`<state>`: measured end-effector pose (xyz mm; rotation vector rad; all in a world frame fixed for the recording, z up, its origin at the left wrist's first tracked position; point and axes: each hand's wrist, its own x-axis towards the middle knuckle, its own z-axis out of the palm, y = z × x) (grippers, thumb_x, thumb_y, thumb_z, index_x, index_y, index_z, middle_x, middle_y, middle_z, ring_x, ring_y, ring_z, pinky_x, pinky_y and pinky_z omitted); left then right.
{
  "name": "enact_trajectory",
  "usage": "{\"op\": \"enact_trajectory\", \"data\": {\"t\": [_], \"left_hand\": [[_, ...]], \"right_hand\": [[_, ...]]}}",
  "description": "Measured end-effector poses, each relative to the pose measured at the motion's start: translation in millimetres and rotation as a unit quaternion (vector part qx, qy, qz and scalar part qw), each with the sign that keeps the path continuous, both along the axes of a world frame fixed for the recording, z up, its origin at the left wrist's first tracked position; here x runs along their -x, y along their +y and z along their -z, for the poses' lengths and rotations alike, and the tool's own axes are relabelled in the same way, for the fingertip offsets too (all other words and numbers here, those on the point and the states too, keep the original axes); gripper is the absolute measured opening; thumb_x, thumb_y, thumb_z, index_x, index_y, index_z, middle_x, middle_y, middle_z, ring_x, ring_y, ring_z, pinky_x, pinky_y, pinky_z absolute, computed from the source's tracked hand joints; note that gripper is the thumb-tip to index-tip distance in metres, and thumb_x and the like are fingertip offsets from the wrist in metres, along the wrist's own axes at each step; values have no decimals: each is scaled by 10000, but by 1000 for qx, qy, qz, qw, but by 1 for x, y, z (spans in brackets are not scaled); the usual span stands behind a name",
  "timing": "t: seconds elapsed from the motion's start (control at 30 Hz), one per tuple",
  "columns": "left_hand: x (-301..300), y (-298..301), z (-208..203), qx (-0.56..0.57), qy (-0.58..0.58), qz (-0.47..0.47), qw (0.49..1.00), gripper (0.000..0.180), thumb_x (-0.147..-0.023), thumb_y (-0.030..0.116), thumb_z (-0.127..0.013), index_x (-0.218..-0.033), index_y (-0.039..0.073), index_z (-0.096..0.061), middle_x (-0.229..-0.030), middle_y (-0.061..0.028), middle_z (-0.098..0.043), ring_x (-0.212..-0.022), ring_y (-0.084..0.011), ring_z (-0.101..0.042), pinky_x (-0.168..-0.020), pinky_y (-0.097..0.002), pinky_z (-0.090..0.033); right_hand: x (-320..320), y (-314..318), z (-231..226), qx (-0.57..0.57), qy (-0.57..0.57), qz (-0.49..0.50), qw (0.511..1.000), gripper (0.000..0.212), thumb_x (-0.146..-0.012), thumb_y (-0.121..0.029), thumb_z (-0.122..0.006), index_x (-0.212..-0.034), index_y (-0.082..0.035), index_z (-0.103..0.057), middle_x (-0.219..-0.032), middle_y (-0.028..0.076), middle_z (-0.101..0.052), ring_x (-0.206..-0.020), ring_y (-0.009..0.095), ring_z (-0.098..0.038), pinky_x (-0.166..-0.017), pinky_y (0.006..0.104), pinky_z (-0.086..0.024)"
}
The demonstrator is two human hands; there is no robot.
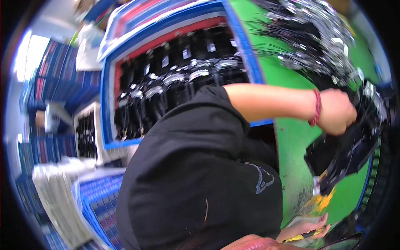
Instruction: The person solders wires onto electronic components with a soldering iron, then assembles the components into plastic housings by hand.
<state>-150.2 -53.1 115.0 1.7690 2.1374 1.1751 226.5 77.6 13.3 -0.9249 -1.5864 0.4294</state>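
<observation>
My left hand (336, 111), with a dark red cord round the wrist, is closed like a fist over a heap of black flat parts (350, 154) on the green tabletop (298, 146). What its fingers pinch is hidden. Down at the lower right, my right hand (306, 228) holds a slim yellow-and-black hand tool (303, 236); its exact kind does not show. Near that hand lies a tuft of yellow-orange wires (323, 202) at the end of a black part. Beyond my left hand, a big pile of black cables with shiny silvery pieces (321, 46) covers the table.
Beside my left arm stands a blue crate (246, 46) with rows of black parts in shiny wrapping (183, 71). Blue crates (62, 62) are stacked behind, near a pale tray (98, 133) of black parts. A blue basket (98, 183) and a whitish wrapped stack (58, 200) stand close by.
</observation>
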Motion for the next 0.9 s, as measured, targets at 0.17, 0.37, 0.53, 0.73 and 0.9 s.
{"op": "enact_trajectory", "data": {"t": [0.17,0.37,0.53,0.73,0.9], "left_hand": [[86,-184,-10,18,15,-346,938,554,-775,131,-579,-1323,160,-507,-846,-242,-673,-808,-430,-662,-747,-486,-543],[101,-403,45,162,79,-663,727,776,-796,154,-620,-1486,184,-266,-990,-269,-670,-911,-440,-650,-798,-529,-523],[73,-612,52,358,80,-757,541,460,-835,271,-623,-1289,200,-595,-1210,-141,-648,-1123,-341,-611,-974,-441,-480],[71,-665,11,427,132,-702,554,362,-865,187,-610,-1226,176,-631,-1155,-150,-672,-1086,-322,-635,-929,-433,-503],[180,-539,30,527,164,-443,706,355,-834,106,-598,-1173,169,-681,-1112,-167,-682,-1062,-338,-643,-928,-424,-507]], "right_hand": [[60,-14,-2,25,-58,-133,989,291,-994,-156,-513,-1174,73,-511,-969,168,-701,-864,246,-681,-813,323,-527],[89,-40,0,45,-120,-207,970,298,-996,-168,-517,-1179,66,-511,-970,164,-702,-866,240,-681,-781,313,-526],[100,-60,-1,48,-143,-232,961,305,-999,-179,-522,-1199,51,-510,-974,162,-706,-874,224,-677,-733,289,-513],[96,-52,7,43,-121,-230,965,312,-1009,-167,-500,-1228,54,-484,-967,183,-707,-853,230,-669,-738,301,-516],[87,-56,15,42,-93,-230,968,351,-1028,-185,-475,-1259,79,-451,-959,215,-691,-776,238,-656,-705,320,-535]]}}
